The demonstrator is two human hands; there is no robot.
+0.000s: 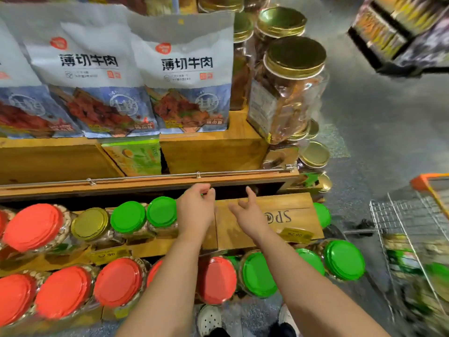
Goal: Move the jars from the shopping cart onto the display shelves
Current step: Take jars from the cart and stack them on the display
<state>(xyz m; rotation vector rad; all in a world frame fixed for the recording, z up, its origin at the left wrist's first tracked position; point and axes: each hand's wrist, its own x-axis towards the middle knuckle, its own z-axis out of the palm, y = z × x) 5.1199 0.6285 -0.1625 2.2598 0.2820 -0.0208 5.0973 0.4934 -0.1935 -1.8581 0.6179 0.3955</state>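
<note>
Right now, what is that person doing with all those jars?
A person is stocking a shop's wooden shelves. Both arms reach over the middle shelf. The left hand sits just right of a green-lidded jar in that row, its fingers curled at something green that is mostly hidden. The right hand hovers over a bare wooden box, holding nothing. The wire shopping cart waits at the right with more goods inside.

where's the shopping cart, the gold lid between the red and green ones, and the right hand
shopping cart [398, 215]: head view, on its wire wall
gold lid [89, 224]: head view, centre of the lid top
right hand [250, 212]: head view, back of the hand
</note>
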